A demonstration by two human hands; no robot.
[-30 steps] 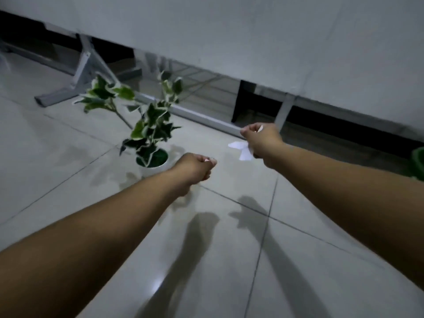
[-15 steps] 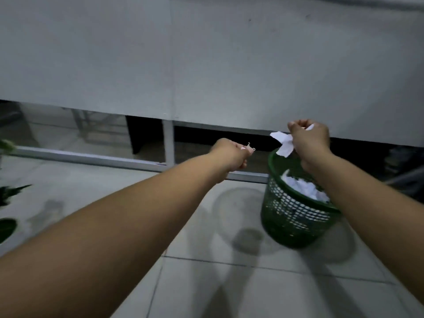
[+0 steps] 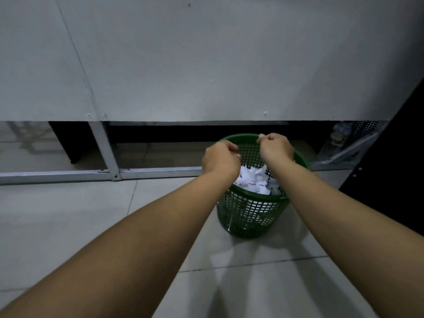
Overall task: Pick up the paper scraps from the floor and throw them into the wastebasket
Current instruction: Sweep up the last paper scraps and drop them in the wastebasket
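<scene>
Both hands hang over the mouth of the green basket, and everything here is best placed against it. The left hand sits above the basket's left rim, the right hand above its far rim, each with fingers curled in toward the palm. No paper shows in either fist, so whether a scrap is pinched inside or the fingers are simply closed on nothing cannot be told from this angle. The scraps that can be seen lie inside the basket, a heap of crumpled white paper reaching well up its mesh wall, just below and between the two wrists. No scraps show on the grey floor around the basket. As for handling, such paper is likely very light, soft and crushable, with no fragile part to spare. A pinch at any edge or crumpled fold should hold it, and a loose fist should carry several at once. The likely trouble is the lightness itself: a piece let go from high up may drift and miss, or cling to damp fingers, so releasing low, inside the rim, seems wisest. The basket looks like thin plastic lattice, probably light enough to tip if a wrist knocks its rim. Behind the basket stands a grey panel on a metal frame, with a dark gap beneath it.
</scene>
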